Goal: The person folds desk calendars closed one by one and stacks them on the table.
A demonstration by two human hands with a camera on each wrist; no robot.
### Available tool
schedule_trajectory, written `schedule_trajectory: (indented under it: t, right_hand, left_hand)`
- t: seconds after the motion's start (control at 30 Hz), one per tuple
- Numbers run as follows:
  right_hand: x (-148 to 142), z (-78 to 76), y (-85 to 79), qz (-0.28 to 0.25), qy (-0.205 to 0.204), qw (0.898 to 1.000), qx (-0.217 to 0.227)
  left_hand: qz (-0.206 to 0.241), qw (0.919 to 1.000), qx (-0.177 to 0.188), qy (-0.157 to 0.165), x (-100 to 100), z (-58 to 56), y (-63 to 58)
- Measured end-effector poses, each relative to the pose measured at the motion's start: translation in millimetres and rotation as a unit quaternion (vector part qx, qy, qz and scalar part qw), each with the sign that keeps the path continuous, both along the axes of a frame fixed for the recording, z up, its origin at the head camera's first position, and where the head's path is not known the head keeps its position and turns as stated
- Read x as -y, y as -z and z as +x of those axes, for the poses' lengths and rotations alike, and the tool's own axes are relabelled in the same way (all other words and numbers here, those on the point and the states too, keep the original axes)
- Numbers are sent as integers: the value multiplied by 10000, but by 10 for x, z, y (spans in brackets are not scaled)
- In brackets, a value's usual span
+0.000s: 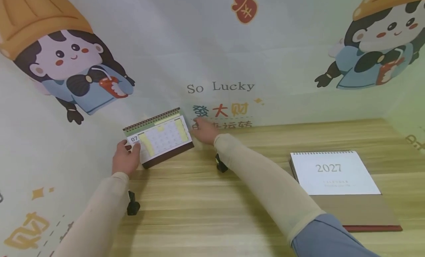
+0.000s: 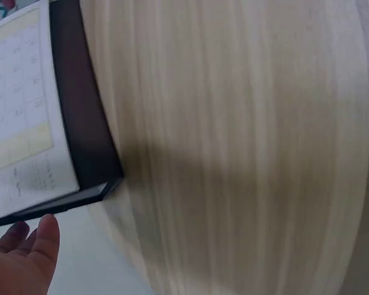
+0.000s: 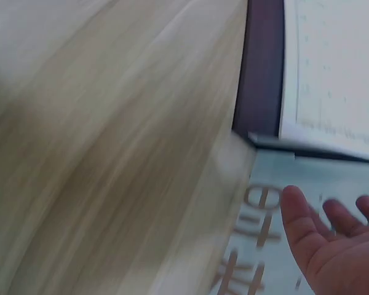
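Note:
A spiral-bound desk calendar (image 1: pixel 163 135), its page marked 07, stands tilted on its dark base against the back wall. At its left edge is my left hand (image 1: pixel 126 158), with the thumb tip at the edge in the left wrist view; whether it touches is hard to tell. My right hand (image 1: pixel 206 130) is beside the right edge, fingers loosely bent and, in the right wrist view, a small gap away from the calendar (image 3: pixel 332 74). Neither hand grips it. Parts of the left fingers are hidden.
A second desk calendar (image 1: pixel 335 174), its cover reading 2027, lies at the right on the wooden table (image 1: pixel 186 212). Behind rises a pale backdrop (image 1: pixel 166 39) printed with cartoon figures and lettering, also running along the left side. Small black devices sit at both wrists.

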State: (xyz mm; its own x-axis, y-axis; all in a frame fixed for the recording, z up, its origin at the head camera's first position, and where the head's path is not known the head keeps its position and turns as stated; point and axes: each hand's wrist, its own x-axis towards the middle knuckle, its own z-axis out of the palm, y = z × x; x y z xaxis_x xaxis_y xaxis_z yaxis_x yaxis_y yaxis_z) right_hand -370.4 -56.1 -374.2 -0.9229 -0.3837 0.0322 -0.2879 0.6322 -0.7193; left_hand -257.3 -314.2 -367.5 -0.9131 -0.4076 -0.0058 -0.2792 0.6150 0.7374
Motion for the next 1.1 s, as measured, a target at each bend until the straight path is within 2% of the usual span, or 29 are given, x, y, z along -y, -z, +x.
schedule_trajectory:
  t: [0.2, 0.3, 0.43, 0.63, 0.73, 0.87, 1.1]
  right_hand:
    - [331, 20, -21, -765, -101, 9969, 156]
    - [415, 13, -18, -941, 84, 9955, 84]
    - [475, -10, -5, -679, 631, 9957, 56]
    - [511, -53, 37, -415, 949, 9946, 17]
    - [505, -57, 80, -221, 988, 9949, -23]
    - [520, 22, 94, 32, 922, 9957, -117]
    - [530, 95, 120, 10, 1007, 9949, 41]
  left_hand:
    - [137, 9993, -244, -236, -118, -79, 86]
    - [139, 9987, -348, -342, -165, -135, 86]
    - [37, 9988, -262, -414, -187, -198, 69]
    - [-357, 9987, 79, -353, -164, -254, 107]
    - [-525, 9982, 84, -272, -150, -268, 158]
    - [-650, 9977, -10, -208, -121, -219, 199]
    - [-648, 9979, -5, 51, -62, -205, 191]
